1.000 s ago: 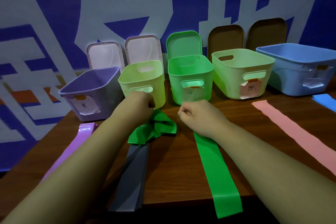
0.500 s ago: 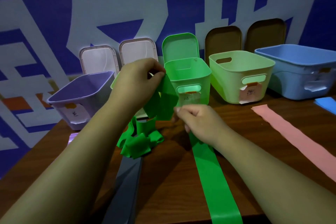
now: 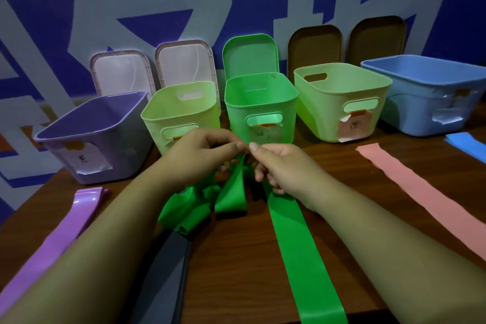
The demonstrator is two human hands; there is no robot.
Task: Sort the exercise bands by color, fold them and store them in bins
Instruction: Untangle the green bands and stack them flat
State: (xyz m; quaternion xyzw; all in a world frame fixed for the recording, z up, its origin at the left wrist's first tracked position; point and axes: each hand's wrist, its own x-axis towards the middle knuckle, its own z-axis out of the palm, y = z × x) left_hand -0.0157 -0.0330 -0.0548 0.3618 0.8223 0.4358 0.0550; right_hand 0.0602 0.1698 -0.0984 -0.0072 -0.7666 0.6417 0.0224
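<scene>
Green band (image 3: 294, 250): mid tabletop (image 3: 236, 258). One end is lifted just in front of the green bin (image 3: 236, 118); the flat tail runs back to the near edge and hangs over it. The rest is bunched loosely under the left hand (image 3: 202, 155), seemingly overlapping the far end of the grey band (image 3: 165, 271).

Grip: both hands pinch the green band narrowly, thumb and forefinger. The right hand (image 3: 278, 168) sits tip to tip with the left, and its lower fingers are curled round the strip.

Progress, my read: early. This is the first fold on green and it isn't formed yet; the bunch needs straightening first.
- No band shows in any bin interior I can see.
- Still flat and unfolded: purple band (image 3: 65, 223) towards the left edge, grey between purple and green, pink band (image 3: 420, 192) towards the right edge, blue band (image 3: 465, 142) at the right edge, partly out of frame.

Bins stand in a row along the far edge: purple bin (image 3: 89, 134), two light-green ones, green, and blue bin (image 3: 420, 102). All are open, with lids propped against the wall behind.

Remaining: fold green, bin it, then the other four.
</scene>
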